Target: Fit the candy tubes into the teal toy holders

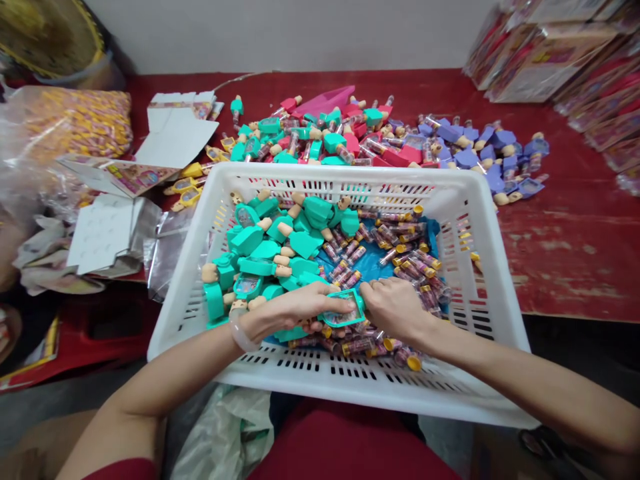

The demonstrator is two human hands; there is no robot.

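In the head view, my left hand (313, 305) grips a teal plastic toy case (357, 310) with a clear window, its thumb lying across the window. My right hand (393, 303) is closed in a fist against the right end of that case; whatever is inside its fingers is hidden. Both hands are over a white slotted plastic basket (350, 173). On the basket's left side lie several teal toy cases (250, 240) with beige knob ends. Small clear tubes with yellow caps (420, 263) cover the right side, on blue plastic sheeting (373, 261).
Behind the basket, a heap of teal, red and purple toy cases (400, 150) spreads over the red table (575, 247). A bag of yellow-capped tubes (80, 123) and folded white cardboard (173, 137) sit at left. Packaged goods (545, 60) are stacked at the back right.
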